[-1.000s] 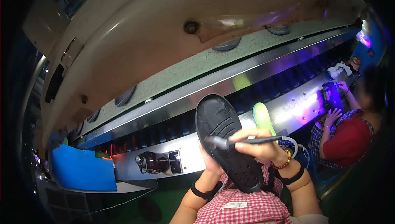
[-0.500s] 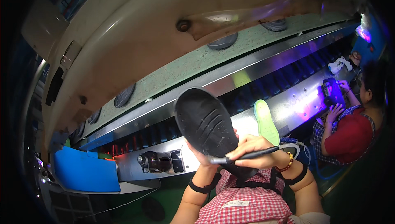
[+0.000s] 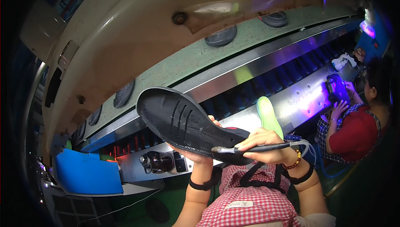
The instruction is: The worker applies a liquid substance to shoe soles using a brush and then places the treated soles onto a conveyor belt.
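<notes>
A black shoe sole [image 3: 179, 118] with cut grooves in its surface is lifted in front of me, its wide end toward the far left. My left hand [image 3: 192, 155] is closed round its near side from underneath; fingertips show over the far edge. In my right hand [image 3: 266, 141] is a brush [image 3: 223, 150] with a dark handle, gripped between thumb and fingers. Its tip lies against the near rim of the sole, by the narrower end. A bright green insole-shaped piece [image 3: 270, 118] rests on the metal bench beyond my right hand.
Behind the metal bench [image 3: 291, 102] runs a green conveyor belt [image 3: 183, 60] carrying several dark soles, with a pale machine cover [image 3: 125, 39] overhead. A dark jar [image 3: 156, 162] and a phone [image 3: 180, 162] stand left. At right, a co-worker [image 3: 354, 131] handles a dark item under purple light.
The sole has turned in my left hand, its wide end swinging left and its side tilting into view. The brush has shifted slightly and its tip now sits on the near rim.
</notes>
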